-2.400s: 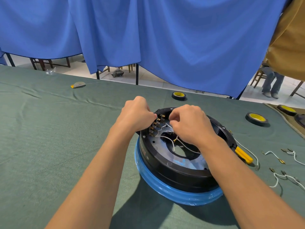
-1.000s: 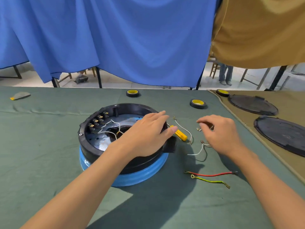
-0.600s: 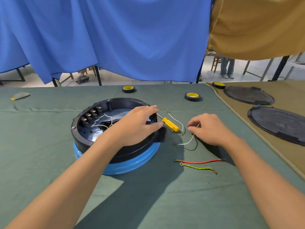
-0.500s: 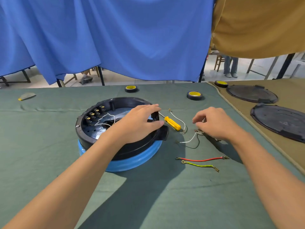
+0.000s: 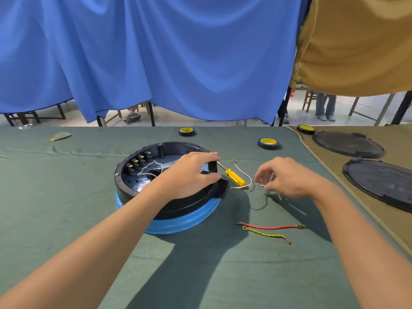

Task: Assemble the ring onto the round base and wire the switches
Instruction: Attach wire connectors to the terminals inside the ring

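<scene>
1. Black plastic formed the ring, which was seated on the round blue base at the middle of the green-clothed surface. A row of switches was seen inside its far-left wall, with thin white leads looped from them.
2. The left hand was laid over the ring's right rim. Its grip was clamped on that rim, fingers curled inside and thumb outside.
3. The right hand was held just right of the ring, its grip pinched together on a loose white wire beside a yellow-handled screwdriver.
4. The wire was judged light, limp and slightly springy. It would be best taken close behind its metal terminal, so the end could be steered onto a switch tab.
5. The ring was judged stiff but light enough to slide, so bracing at the rim was considered sensible.
6. 1 red wire and 1 green-yellow wire were left lying nearer the person, apart from both hands.
</scene>
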